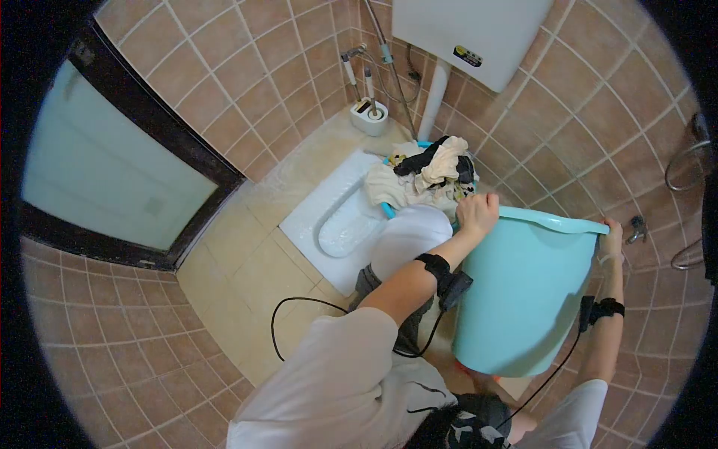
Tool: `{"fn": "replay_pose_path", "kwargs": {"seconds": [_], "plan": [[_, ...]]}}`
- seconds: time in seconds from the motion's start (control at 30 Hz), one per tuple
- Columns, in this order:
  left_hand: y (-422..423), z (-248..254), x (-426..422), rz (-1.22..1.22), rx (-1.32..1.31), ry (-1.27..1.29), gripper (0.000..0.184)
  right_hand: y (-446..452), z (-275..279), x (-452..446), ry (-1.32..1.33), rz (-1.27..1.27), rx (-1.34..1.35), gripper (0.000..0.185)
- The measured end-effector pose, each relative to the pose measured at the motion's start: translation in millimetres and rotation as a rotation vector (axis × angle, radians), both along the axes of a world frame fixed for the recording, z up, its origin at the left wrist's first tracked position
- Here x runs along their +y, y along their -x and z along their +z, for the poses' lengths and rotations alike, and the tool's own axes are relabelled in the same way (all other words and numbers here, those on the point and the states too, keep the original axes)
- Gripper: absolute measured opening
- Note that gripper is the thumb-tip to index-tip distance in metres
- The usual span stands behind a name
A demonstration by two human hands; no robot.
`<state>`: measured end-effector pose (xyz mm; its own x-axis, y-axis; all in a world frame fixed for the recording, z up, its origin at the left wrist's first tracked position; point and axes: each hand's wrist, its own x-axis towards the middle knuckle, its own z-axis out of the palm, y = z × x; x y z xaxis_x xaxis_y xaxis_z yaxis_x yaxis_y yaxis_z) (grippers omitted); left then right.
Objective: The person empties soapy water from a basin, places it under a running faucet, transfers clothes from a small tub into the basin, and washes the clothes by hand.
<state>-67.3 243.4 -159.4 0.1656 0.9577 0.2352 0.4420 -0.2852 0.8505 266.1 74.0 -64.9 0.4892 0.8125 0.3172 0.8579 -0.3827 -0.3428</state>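
Holding the teal bucket (523, 299) by its rim with both hands, one at each end. Left hand (477, 213): fingers curled closed over the left end of the rim, knuckles up. Right hand (612, 239): fingers closed on the right end of the rim, partly hidden by the bucket's edge, so exact wrap can't be told. Bucket is tilted, rim away from the person, base toward the body, outer wall facing the camera. Inside not visible. Small red item (479, 372) just by the base, mostly hidden, can't identify.

Clothes pile (441, 168), cream, white and black pieces, lies up and left of the left hand, near it. Blue edge of some container shows under the pile. Pile overlaps the far right side of the white squat toilet (351, 224), which is set in beige floor tile (247, 277). White rounded shape (411, 232) between pile and left forearm, can't tell what it is.

White cistern (471, 34) on the brown tiled wall, pipe running down behind the pile. White brush holder (369, 117) in the corner. Small tap (636, 230) on the wall just beside the right hand. Black straps on both forearms, cables attached.
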Motion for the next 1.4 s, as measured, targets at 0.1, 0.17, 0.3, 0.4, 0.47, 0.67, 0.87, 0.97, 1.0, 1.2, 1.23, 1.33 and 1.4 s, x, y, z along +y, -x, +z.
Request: {"fn": "replay_pose_path", "kwargs": {"seconds": [0.1, 0.17, 0.3, 0.4, 0.47, 0.67, 0.87, 0.97, 1.0, 1.2, 1.23, 1.33, 1.4], "plan": [[4, 5, 0, -0.016, -0.010, 0.029, 0.043, -3, 1, 11, 0.056, 0.036, -0.011, 0.010], [5, 4, 1, -0.032, -0.032, 0.057, 0.043, -6, -1, 17, 0.057, 0.059, -0.010, 0.011], [4, -2, 2, 0.018, -0.025, 0.051, 0.043, -18, -10, 25, 0.029, 0.109, -0.090, 0.012], [5, -3, 1, 0.013, -0.013, 0.059, 0.044, -19, -10, 27, 0.070, 0.053, 0.064, 0.013], [6, -2, 1, 0.015, -0.004, 0.054, 0.044, -17, -10, 27, 0.063, 0.071, 0.044, 0.013], [8, 3, 0, 0.014, 0.032, 0.082, 0.044, -25, -14, 30, 0.030, 0.082, 0.025, 0.013], [3, -2, 0, 0.008, 0.008, 0.069, 0.043, -22, -11, 26, 0.053, 0.067, 0.026, 0.009], [2, 1, -1, -0.009, -0.014, 0.063, 0.043, -19, -8, 23, 0.038, 0.066, 0.046, 0.008], [2, 3, -2, 0.001, -0.012, 0.060, 0.043, -20, -8, 21, 0.025, 0.063, 0.056, 0.008], [1, 5, -5, -0.017, -0.014, 0.047, 0.041, -8, 3, 10, 0.022, 0.063, -0.039, 0.010], [1, 4, -5, -0.028, -0.024, 0.049, 0.041, -6, 3, 9, 0.021, 0.062, -0.039, 0.010], [1, 6, -7, -0.014, -0.020, 0.026, 0.041, -1, 5, 5, -0.017, 0.028, 0.029, 0.013], [4, 7, -6, -0.019, -0.015, 0.034, 0.041, -1, 3, 5, 0.001, 0.029, -0.005, 0.008]]}}
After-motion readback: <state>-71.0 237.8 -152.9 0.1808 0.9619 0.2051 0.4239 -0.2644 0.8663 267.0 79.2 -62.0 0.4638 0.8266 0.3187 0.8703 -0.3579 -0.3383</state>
